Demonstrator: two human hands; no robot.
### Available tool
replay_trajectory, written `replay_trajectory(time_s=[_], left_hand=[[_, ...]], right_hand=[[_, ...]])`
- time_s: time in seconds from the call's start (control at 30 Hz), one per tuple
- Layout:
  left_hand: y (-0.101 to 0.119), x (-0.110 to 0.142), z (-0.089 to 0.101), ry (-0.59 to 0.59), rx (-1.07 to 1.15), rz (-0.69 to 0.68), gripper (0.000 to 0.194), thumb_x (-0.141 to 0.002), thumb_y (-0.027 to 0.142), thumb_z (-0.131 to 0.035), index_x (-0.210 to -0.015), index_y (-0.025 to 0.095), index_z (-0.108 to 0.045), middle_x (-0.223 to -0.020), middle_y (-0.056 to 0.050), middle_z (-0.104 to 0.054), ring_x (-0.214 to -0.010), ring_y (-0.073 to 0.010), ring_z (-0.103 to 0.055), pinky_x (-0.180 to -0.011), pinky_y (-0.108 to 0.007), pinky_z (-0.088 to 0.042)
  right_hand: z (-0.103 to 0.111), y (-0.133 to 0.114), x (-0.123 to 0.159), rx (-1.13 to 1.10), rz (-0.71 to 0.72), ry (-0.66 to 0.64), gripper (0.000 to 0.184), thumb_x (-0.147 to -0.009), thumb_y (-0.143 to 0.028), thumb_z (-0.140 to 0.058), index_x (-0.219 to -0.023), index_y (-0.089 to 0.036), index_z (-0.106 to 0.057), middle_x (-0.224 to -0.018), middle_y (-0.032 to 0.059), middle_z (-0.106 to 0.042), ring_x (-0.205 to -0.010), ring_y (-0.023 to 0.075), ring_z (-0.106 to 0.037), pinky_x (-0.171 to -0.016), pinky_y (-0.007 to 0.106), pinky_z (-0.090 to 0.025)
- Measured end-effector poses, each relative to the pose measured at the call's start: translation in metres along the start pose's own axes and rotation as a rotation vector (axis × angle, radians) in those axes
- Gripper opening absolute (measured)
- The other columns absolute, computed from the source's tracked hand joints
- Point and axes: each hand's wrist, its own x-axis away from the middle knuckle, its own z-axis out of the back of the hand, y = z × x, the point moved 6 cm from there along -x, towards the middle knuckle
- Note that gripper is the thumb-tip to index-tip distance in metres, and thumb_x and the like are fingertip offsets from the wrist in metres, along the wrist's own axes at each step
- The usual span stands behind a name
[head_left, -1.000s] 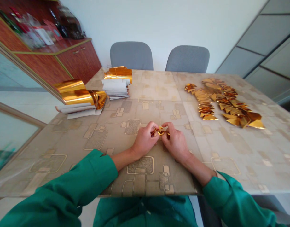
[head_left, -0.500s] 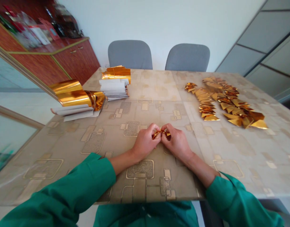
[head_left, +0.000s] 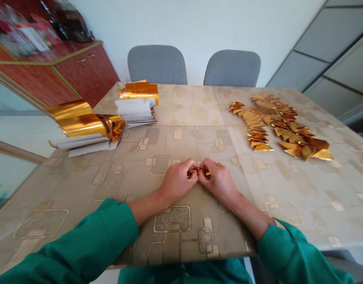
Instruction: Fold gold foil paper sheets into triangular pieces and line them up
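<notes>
At the near side of the patterned surface [head_left: 196,140], a gold foil piece [head_left: 200,169] is pinched by left hand [head_left: 177,180] and right hand [head_left: 219,180] together, shaping judged unfinished. Folded foil pieces [head_left: 288,114], apparently done, are laid on the surface's right; foil-paper stacks [head_left: 77,121], judged unworked, on its left.

Gold foil [head_left: 192,172] — between pinched fingers [head_left: 188,163]

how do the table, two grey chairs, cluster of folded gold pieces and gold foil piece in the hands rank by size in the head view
1. Table
2. Cluster of folded gold pieces, by overall spread
3. Left chair and right chair: too alike to rank
4. Gold foil piece, partly hidden
</notes>
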Motion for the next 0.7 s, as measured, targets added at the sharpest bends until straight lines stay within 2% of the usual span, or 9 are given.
replay_trajectory(time_s=[0.27, 0.4, 0.57, 0.7], left_hand=[[0.0005, -0.0004, -0.0009, 0.010, -0.083, 0.020, 0.007, -0.083, 0.018, -0.057, -0.081, 0.021, -0.063, -0.064, 0.002, -0.063, -0.055, -0.0132, -0.055, -0.056, -0.024, -0.032], [-0.0013, 0.0007, 0.0009, -0.009, -0.139, 0.043, 0.009, -0.081, 0.017, -0.058, -0.085, 0.022, -0.064, -0.064, 0.002, -0.064, -0.056, -0.0140, -0.057, -0.055, -0.023, -0.034], [0.0026, 0.0001, 0.0020, -0.003, -0.247, 0.048, 0.012, -0.081, 0.015, -0.055, -0.084, 0.022, -0.063, -0.059, 0.001, -0.061, -0.053, -0.0163, -0.056, -0.054, -0.025, -0.031], [0.0060, -0.0003, 0.0016, 0.006, -0.291, 0.048, 0.014, -0.082, 0.018, -0.056, -0.092, 0.023, -0.064, -0.061, 0.000, -0.062, -0.056, -0.0185, -0.058, -0.053, -0.026, -0.028]], right_hand=[[-0.0016, 0.0040, 0.0005, 0.108, -0.098, -0.034, 0.008, -0.085, -0.017, -0.053, -0.087, -0.020, -0.061, -0.074, 0.0015, -0.070, -0.066, 0.0157, -0.063, -0.061, 0.024, -0.035], [0.0008, 0.0039, 0.0023, 0.129, -0.086, -0.028, 0.013, -0.085, -0.017, -0.052, -0.094, -0.021, -0.061, -0.077, 0.0022, -0.072, -0.067, 0.0161, -0.064, -0.060, 0.024, -0.034], [0.0032, -0.0003, 0.0031, 0.273, -0.097, -0.032, 0.011, -0.085, -0.017, -0.051, -0.088, -0.020, -0.061, -0.070, 0.0030, -0.070, -0.060, 0.0162, -0.061, -0.057, 0.026, -0.029], [0.0046, 0.0010, 0.0028, 0.239, -0.096, -0.023, 0.012, -0.087, -0.017, -0.049, -0.091, -0.020, -0.060, -0.072, 0.0027, -0.070, -0.060, 0.0159, -0.061, -0.057, 0.025, -0.029]])
